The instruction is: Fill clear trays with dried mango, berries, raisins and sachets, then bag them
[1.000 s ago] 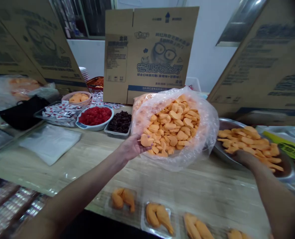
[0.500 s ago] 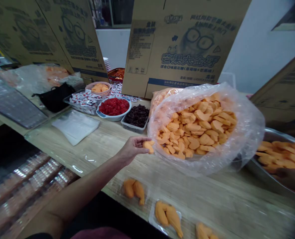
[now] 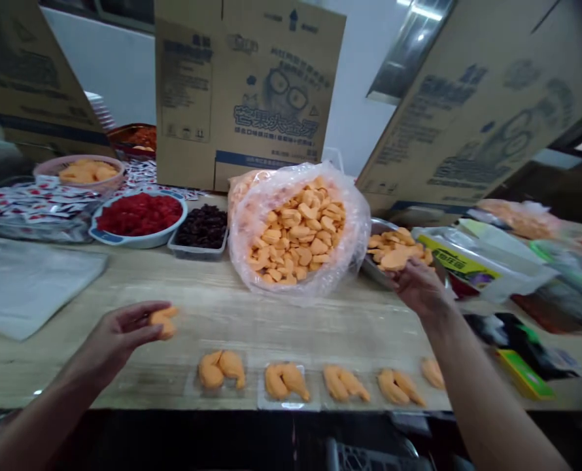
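Pale worktop (image 3: 212, 304) seen from above. A small curved orange piece (image 3: 162, 322) is gripped btwn thumb & fingers of the L hand (image 3: 112, 337), held over the near L part of the worktop. The R hand (image 3: 421, 284) is placed at a metal bowl (image 3: 375, 273) of flat orange pieces (image 3: 392, 241); one of these is touched, but whether it's gripped can't be told. Farther back, btwn the two, a clear plastic bag (image 3: 358, 229) is set w/ its mouth open, filled w/ small orange chunks (image 3: 298, 239). Along the near edge, clear trays (image 3: 291, 405) are lined up, w/ orange pieces paired in those fully seen; the R end is partly hidden by the R forearm (image 3: 482, 373). L of the bag, dark bits are held in a plastic tub (image 3: 197, 253), then red bits in a blue-white bowl (image 3: 138, 242). Behind, printed cardboard (image 3: 188, 91) is stood up
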`<act>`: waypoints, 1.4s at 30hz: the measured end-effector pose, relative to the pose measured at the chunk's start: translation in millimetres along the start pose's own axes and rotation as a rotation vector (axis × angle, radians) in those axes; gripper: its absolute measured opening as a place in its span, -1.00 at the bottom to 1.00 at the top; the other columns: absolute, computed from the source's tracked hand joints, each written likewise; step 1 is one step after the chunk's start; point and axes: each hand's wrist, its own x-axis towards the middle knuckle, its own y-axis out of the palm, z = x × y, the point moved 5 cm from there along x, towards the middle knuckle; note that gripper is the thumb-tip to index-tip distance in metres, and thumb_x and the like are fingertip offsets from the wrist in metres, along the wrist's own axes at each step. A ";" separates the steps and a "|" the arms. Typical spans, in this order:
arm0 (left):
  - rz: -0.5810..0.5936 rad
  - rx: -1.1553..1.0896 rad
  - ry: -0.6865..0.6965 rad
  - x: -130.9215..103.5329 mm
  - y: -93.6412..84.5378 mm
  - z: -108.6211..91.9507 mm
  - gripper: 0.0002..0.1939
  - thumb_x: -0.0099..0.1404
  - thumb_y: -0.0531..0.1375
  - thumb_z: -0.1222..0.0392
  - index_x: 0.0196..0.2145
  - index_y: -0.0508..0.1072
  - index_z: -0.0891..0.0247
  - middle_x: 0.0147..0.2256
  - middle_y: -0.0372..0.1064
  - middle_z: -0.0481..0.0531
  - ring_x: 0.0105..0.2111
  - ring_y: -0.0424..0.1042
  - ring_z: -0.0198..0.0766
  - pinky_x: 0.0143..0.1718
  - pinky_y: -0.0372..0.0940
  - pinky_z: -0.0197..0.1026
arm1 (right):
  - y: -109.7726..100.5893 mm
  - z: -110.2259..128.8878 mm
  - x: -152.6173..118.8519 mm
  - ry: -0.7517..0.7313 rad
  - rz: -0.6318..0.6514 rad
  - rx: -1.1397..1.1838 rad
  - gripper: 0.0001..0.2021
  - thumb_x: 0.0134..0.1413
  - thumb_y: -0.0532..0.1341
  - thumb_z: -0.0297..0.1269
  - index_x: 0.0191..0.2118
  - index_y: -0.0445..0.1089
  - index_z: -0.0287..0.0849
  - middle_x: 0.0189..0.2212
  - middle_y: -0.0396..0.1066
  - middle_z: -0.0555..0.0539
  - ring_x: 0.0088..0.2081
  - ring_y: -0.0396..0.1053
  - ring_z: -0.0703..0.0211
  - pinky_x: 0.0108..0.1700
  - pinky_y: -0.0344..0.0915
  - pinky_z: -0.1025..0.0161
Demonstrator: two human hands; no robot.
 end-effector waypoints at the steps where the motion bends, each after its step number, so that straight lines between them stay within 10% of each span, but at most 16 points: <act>1: 0.013 0.016 -0.002 -4.0 -5.3 1.8 -0.54 -0.22 0.43 0.18 -0.27 0.54 0.22 -0.34 0.54 0.01 -0.40 0.49 -0.21 -0.33 0.40 -0.19 | 17.0 8.9 -14.0 0.042 0.069 0.115 -0.59 0.02 0.07 0.20 -0.41 0.27 -0.09 -0.49 0.39 -0.08 -0.57 0.32 0.21 -0.64 0.20 0.29; 7: -0.015 -0.029 0.066 -24.2 -30.6 1.3 -0.54 -0.25 0.41 0.27 -0.29 0.52 0.36 -0.39 0.52 0.07 -0.42 0.49 -0.22 -0.32 0.39 -0.18 | 149.8 82.1 -86.4 0.184 0.566 0.719 -0.63 -0.26 0.43 -0.08 -0.26 0.44 -0.02 -0.27 0.45 -0.08 -0.39 0.44 0.12 -0.44 0.40 0.24; 12: -0.028 0.021 0.161 -26.4 -52.5 12.6 -0.58 -0.13 0.34 0.25 -0.23 0.49 0.37 -0.34 0.48 0.05 -0.42 0.46 -0.28 -0.32 0.36 -0.21 | 251.5 158.6 -126.5 -0.352 0.871 0.471 -0.88 0.10 0.20 -0.29 -0.21 0.41 -0.06 -0.12 0.40 -0.14 -0.10 0.39 0.05 -0.11 0.38 0.10; 18: 0.016 0.558 0.462 -38.7 -33.2 18.9 -0.71 0.04 0.20 0.36 -0.22 0.48 0.31 -0.28 0.39 0.05 -0.29 0.36 -0.26 -0.19 0.29 -0.18 | 337.9 194.8 -181.2 -1.061 0.846 -0.102 -0.70 0.11 0.00 -0.57 -0.15 0.36 -0.14 -0.04 0.30 -0.20 -0.16 0.35 0.08 -0.20 0.36 0.14; 37: 0.205 1.520 0.695 -48.7 -2.6 37.7 -0.83 0.24 0.03 0.37 -0.33 0.43 0.38 -0.25 0.32 0.25 -0.17 0.25 0.00 -0.19 0.20 0.04 | 354.1 177.0 -196.9 -1.050 0.858 -0.182 -0.89 0.06 0.20 -0.45 -0.27 0.42 -0.16 -0.25 0.42 -0.12 -0.21 0.28 0.03 -0.22 0.23 0.10; 42: 0.020 1.430 0.704 -54.5 -11.8 29.0 -0.66 0.29 0.07 0.17 -0.04 0.37 0.38 0.05 0.21 0.36 0.08 0.15 0.13 -0.01 0.14 0.13 | 350.6 185.2 -198.9 -1.012 0.831 -0.140 -0.83 0.17 0.09 -0.43 -0.16 0.38 -0.19 -0.18 0.39 -0.18 -0.22 0.26 0.05 -0.20 0.26 0.10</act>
